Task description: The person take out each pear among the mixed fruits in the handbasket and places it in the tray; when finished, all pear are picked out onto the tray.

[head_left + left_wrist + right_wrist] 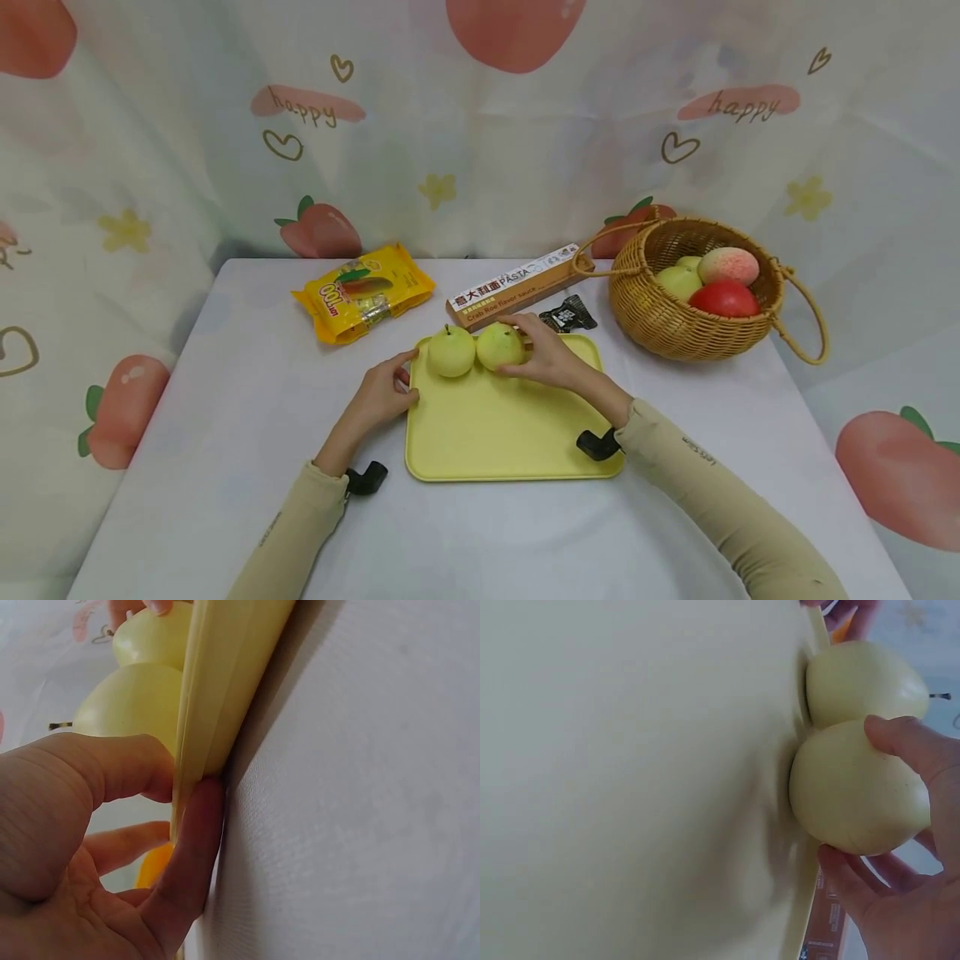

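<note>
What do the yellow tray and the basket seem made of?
Yellow tray: probably plastic with a satin finish; its surface is smooth and its corners rounded. Basket: wicker, or possibly a synthetic imitation, with a slight sheen; interlaced strands show.

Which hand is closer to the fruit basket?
Right. The right hand holds a pear, left of the basket; the left hand is farther left, pinching the edge of the tray.
</note>
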A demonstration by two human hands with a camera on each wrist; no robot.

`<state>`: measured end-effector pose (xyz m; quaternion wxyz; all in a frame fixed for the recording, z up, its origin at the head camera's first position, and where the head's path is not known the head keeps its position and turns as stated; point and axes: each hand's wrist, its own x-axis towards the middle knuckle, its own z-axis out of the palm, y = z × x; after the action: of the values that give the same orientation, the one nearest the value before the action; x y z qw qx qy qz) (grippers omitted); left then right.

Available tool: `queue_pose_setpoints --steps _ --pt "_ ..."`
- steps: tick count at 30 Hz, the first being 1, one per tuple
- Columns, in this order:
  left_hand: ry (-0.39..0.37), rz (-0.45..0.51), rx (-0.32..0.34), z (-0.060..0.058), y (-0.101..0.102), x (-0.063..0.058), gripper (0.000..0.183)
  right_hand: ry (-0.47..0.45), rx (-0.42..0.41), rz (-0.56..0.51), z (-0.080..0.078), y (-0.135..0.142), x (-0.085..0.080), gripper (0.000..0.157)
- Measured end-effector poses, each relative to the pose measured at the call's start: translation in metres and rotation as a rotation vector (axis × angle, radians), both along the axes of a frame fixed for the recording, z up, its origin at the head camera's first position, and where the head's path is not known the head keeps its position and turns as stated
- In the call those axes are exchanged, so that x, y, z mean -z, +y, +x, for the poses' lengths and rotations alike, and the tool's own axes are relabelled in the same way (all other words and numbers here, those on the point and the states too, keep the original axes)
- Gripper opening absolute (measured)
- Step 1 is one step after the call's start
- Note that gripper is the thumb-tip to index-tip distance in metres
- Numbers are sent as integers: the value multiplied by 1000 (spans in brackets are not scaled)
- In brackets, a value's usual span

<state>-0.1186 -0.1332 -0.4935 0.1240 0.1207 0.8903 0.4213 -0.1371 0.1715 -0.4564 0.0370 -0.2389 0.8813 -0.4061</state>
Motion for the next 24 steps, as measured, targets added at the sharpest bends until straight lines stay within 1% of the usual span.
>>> queue_pose_setpoints --steps 3,6,10,13,18,20,24 --pt "7 0 6 -1 0 1 69 -40 -4 -30 -3 4 -4 77" --pt "16 0 6 -1 0 2 69 -68 17 -47 -6 12 -12 76" --pt "14 -5 1 -1 0 2 69 -49 56 -10 -11 26 -24 66" --pt "5 -6 -3 0 -1 2 69 -29 68 8 -15 37 -35 56" --pt "11 -5 -3 -1 -2 3 69 -63 94 -4 -21 57 -60 51" --pt "18 -4 -2 -1 -2 4 68 -49 119 -9 -24 66 -69 51" --pt "23 -4 2 -2 -1 4 68 26 190 -24 -28 84 -86 47"
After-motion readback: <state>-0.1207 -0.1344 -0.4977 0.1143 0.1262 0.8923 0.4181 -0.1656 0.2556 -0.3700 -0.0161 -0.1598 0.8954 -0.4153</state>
